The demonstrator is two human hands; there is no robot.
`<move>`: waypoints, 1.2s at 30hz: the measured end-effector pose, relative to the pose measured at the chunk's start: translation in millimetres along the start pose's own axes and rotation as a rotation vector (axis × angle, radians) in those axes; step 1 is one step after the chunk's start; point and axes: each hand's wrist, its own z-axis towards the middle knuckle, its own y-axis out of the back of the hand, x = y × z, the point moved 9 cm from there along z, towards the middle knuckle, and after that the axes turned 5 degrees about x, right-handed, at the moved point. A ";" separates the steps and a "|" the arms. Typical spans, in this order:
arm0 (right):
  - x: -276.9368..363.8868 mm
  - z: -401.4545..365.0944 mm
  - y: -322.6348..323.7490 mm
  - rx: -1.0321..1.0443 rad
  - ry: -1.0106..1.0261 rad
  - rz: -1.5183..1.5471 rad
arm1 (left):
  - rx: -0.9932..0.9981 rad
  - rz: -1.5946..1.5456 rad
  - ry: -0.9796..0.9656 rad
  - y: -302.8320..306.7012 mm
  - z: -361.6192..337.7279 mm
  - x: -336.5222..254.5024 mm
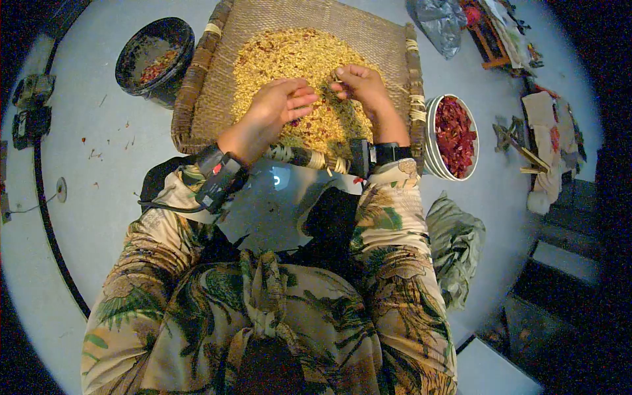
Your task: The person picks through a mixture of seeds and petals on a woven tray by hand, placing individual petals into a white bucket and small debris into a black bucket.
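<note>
A heap of yellow kernels (276, 56), mixed with small dark red bits, lies on a woven wicker tray (385, 29) with a thick bound rim. Over the heap, my left hand (284, 102) hangs palm inward, its fingers stretched and apart, holding nothing. Facing it on the right, my right hand (361, 85) has thumb and forefinger pinched together. Whatever sits in that pinch is too small to make out. Beneath the right hand, a strip of dark greenish crumbly matter (347, 118) runs down the heap towards the near rim.
Left of the tray stands a black bucket (164, 79) with reddish scraps inside. To the right are stacked white buckets (431, 141) full of dark red dried pieces (454, 131). A crumpled green sack (454, 243), a clear plastic bag (440, 26) and a small wooden stand (526, 151) lie farther right.
</note>
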 end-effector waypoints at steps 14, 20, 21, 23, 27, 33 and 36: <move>39.5 -11.3 -32.1 0.097 0.098 -0.121 | 0.100 -0.215 0.001 2.3 15.4 11.3; 19.9 -4.2 1.6 -0.100 0.085 -0.179 | 0.005 -0.171 -0.119 4.5 4.2 -2.2; 8.8 2.8 11.6 -0.118 0.089 -0.263 | -0.004 -0.151 -0.143 6.1 1.8 -5.8; -7.8 11.3 23.0 -0.136 0.090 -0.427 | 0.007 -0.103 -0.162 10.0 0.4 -9.1; -27.9 16.9 22.7 -0.151 0.152 -0.765 | -0.064 -0.130 -0.169 12.9 -3.3 -12.8; -22.3 7.5 -5.7 -0.171 0.139 -0.959 | -0.059 -0.177 -0.182 14.9 -0.4 -13.1; -26.5 11.3 -5.8 -0.214 0.178 -1.007 | -0.087 -0.187 -0.171 13.4 -3.8 -15.6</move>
